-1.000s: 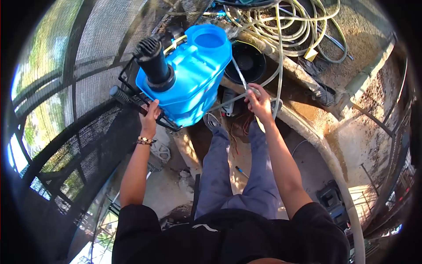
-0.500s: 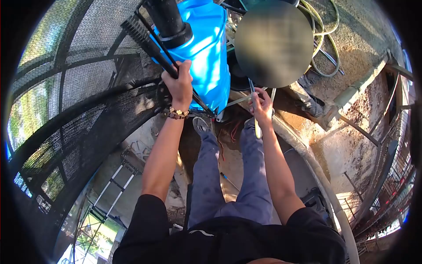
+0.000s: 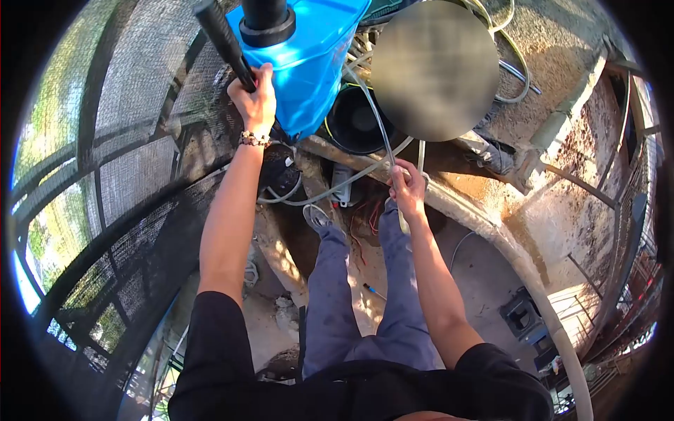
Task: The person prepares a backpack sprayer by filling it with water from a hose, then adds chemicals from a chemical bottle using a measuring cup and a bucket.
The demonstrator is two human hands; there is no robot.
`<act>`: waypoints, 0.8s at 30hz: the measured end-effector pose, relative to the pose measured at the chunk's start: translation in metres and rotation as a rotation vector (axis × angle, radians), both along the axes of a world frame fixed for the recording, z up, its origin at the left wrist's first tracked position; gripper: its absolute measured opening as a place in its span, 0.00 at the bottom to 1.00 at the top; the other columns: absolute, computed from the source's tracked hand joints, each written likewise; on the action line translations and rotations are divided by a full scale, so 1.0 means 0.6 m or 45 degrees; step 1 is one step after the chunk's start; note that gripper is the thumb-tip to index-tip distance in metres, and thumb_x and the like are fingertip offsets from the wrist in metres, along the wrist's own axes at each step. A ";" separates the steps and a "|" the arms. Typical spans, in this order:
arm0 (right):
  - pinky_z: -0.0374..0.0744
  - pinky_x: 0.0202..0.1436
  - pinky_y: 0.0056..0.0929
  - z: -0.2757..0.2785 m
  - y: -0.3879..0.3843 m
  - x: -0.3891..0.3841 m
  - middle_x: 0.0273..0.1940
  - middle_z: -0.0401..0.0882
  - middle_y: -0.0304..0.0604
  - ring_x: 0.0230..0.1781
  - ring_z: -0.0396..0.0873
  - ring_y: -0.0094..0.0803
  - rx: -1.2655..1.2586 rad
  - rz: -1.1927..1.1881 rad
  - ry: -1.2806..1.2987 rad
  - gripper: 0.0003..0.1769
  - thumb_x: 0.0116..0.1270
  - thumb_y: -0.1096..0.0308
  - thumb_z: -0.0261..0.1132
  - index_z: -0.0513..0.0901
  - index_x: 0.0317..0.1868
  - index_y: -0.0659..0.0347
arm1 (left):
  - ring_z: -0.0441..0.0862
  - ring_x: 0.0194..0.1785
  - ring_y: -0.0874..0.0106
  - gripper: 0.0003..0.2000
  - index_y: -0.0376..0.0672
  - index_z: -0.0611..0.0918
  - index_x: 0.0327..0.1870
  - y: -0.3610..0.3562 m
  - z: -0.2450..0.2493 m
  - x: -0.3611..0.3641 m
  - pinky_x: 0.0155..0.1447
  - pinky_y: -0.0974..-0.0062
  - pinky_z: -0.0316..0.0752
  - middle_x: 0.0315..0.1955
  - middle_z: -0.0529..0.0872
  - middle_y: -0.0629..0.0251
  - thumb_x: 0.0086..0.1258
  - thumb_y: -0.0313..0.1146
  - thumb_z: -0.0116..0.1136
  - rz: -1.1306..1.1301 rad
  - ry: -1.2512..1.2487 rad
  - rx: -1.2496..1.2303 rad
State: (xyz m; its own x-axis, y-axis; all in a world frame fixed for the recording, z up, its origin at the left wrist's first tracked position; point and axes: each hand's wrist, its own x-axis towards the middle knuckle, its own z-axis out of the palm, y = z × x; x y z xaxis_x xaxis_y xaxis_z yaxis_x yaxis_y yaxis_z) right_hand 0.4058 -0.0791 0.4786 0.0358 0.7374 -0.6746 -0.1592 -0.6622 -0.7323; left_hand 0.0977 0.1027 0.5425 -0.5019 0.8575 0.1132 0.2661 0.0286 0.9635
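Observation:
My left hand point(image 3: 255, 105) is wrapped round a black handle point(image 3: 226, 41) at the side of a blue plastic tank point(image 3: 305, 77), which looks like a knapsack sprayer. A thick black cylinder point(image 3: 265, 24) rises from the tank's top. Closed fingers of my right hand point(image 3: 407, 188) grip a clear hose point(image 3: 379, 119) over my right leg. From that hand the hose runs up past a round black bucket point(image 3: 354, 119). Its short pale end sticks out below my fingers. A blurred disc hides what lies beyond the bucket's right side.
Black netting on a frame point(image 3: 133, 84) curves along the left. Loops of pale hose point(image 3: 523, 70) lie at the upper right. A long curved pipe point(image 3: 491, 235) runs down the right. Near my feet are red wires point(image 3: 368, 217), and a black plastic object point(image 3: 523, 316) sits on the floor.
My left hand and the blue tank have shifted left and up, the tank now tilted. The black bucket and more hose have come into sight. My right hand still grips the hose, slightly lower.

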 end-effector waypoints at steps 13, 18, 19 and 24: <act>0.70 0.27 0.20 -0.007 0.004 0.062 0.25 0.77 0.32 0.25 0.72 0.16 0.055 0.100 -0.193 0.14 0.73 0.62 0.64 0.83 0.53 0.61 | 0.68 0.21 0.80 0.22 0.50 0.62 0.20 -0.156 -0.124 0.036 0.27 0.78 0.62 0.24 0.73 0.73 0.69 0.23 0.63 0.253 -0.416 0.109; 0.70 0.27 0.19 0.002 0.011 0.061 0.25 0.77 0.32 0.25 0.72 0.17 0.015 0.113 -0.142 0.15 0.74 0.61 0.64 0.83 0.54 0.61 | 0.71 0.21 0.77 0.20 0.42 0.67 0.15 -0.237 -0.147 -0.007 0.30 0.76 0.64 0.16 0.72 0.70 0.71 0.22 0.59 0.011 -0.128 -0.060; 0.70 0.27 0.18 0.002 0.012 0.058 0.25 0.77 0.32 0.25 0.72 0.17 0.010 0.111 -0.131 0.15 0.74 0.61 0.64 0.82 0.55 0.60 | 0.73 0.23 0.76 0.18 0.39 0.71 0.16 -0.248 -0.135 0.003 0.33 0.75 0.67 0.17 0.75 0.67 0.71 0.22 0.58 0.067 -0.119 -0.076; 0.69 0.26 0.17 0.004 0.024 0.045 0.24 0.77 0.33 0.24 0.72 0.16 0.033 0.132 -0.101 0.15 0.74 0.61 0.64 0.82 0.55 0.60 | 0.79 0.30 0.77 0.16 0.39 0.78 0.20 -0.332 -0.164 -0.011 0.38 0.76 0.72 0.26 0.84 0.66 0.73 0.31 0.63 0.147 -0.134 -0.147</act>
